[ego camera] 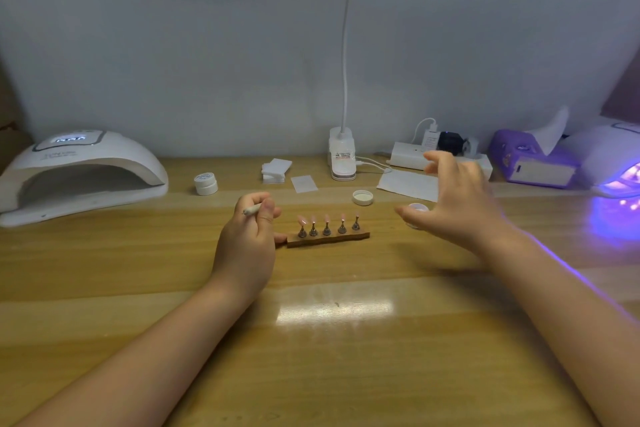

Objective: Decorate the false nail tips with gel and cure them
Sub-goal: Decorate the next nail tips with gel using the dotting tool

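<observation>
Five nail tips upright on stand; left hand gripping brush at nine o'clock, right hand spread, empty, over jar at three o'clock, probably for gel.

Five nail tips, two lamps, perhaps two jars.

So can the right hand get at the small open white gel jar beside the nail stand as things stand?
Probably yes: the right hand hovers open right over the small open white gel jar, with nothing between them; its white screw lid lies off to the side.
</observation>
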The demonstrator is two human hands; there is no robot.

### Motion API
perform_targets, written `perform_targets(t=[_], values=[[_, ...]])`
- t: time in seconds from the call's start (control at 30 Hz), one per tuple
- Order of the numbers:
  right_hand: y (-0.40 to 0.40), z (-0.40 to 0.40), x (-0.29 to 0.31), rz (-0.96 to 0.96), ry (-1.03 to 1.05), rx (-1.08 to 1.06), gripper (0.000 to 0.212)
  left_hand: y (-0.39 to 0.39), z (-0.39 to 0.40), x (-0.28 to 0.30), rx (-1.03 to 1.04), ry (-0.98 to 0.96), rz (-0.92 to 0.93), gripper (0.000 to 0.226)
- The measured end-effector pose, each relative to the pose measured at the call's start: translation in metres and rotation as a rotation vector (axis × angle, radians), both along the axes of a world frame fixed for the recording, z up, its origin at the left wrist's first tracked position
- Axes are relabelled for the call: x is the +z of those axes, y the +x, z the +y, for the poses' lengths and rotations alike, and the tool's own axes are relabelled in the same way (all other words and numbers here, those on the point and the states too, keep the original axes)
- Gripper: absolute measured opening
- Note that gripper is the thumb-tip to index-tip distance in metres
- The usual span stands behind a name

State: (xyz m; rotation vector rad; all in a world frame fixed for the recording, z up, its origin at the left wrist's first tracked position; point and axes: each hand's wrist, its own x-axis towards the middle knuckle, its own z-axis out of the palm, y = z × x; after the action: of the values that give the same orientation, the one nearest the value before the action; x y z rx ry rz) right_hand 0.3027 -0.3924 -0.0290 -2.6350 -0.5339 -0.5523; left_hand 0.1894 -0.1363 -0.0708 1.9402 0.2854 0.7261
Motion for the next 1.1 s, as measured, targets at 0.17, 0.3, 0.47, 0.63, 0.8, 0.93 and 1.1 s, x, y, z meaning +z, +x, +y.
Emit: perform_targets(t=[0.17,0.3,0.47,0.63,0.8,0.93,1.1], values=[[0.014,-0.014,-0.023,0.239,-0.041,-0.037,0.099,0.0,-0.002,0.0,-0.044,-0.038,-0.011,0.017],[0.018,-0.017,-0.03,0.296,0.022,-0.05,0.099,0.001,-0.002,-0.001,-0.077,-0.041,-0.019,0.014],[0.019,-0.015,-0.036,0.242,0.172,0.005,0.095,0.0,0.001,-0.001,-0.094,0.015,-0.013,0.021],[0.015,-0.007,-0.039,0.237,0.342,0.041,0.097,0.007,0.012,0.004,-0.228,0.163,0.099,0.021],[0.005,0.009,-0.033,0.153,0.351,0.094,0.092,0.006,0.02,0.006,-0.338,0.199,0.154,0.043],[-0.009,0.024,-0.027,0.062,0.388,0.186,0.087,0.007,0.022,0.005,-0.367,0.186,0.18,0.061],[-0.026,0.042,-0.019,0.036,0.444,0.291,0.091,0.007,0.022,0.004,-0.374,0.233,0.134,0.056]])
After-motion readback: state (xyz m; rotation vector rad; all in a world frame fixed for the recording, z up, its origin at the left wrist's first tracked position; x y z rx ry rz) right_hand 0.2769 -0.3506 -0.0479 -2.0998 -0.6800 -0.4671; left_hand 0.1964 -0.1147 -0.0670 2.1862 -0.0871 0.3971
